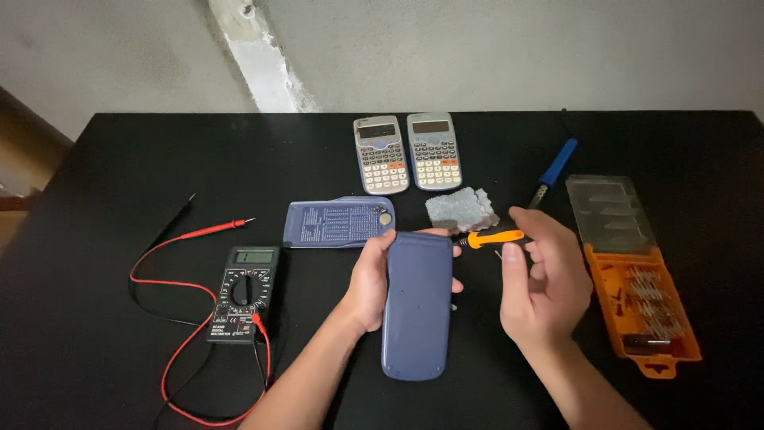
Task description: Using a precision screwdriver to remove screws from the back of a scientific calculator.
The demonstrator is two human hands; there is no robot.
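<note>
Held face-down just above the tabletop (95, 159), the blue calculator (417, 302) sits in the left hand (368, 279) grip. Right hand (541, 279) pinches the orange screwdriver (493, 237) at its top edge. Risk: tip slippage may strip the screw or scratch the casing.

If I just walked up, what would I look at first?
Probably the two hands in the middle of the black table: the left hand grips a blue calculator turned back-side up, and the right hand holds an orange screwdriver at its top edge. Next, the multimeter with looping red and black wires at left.
</note>
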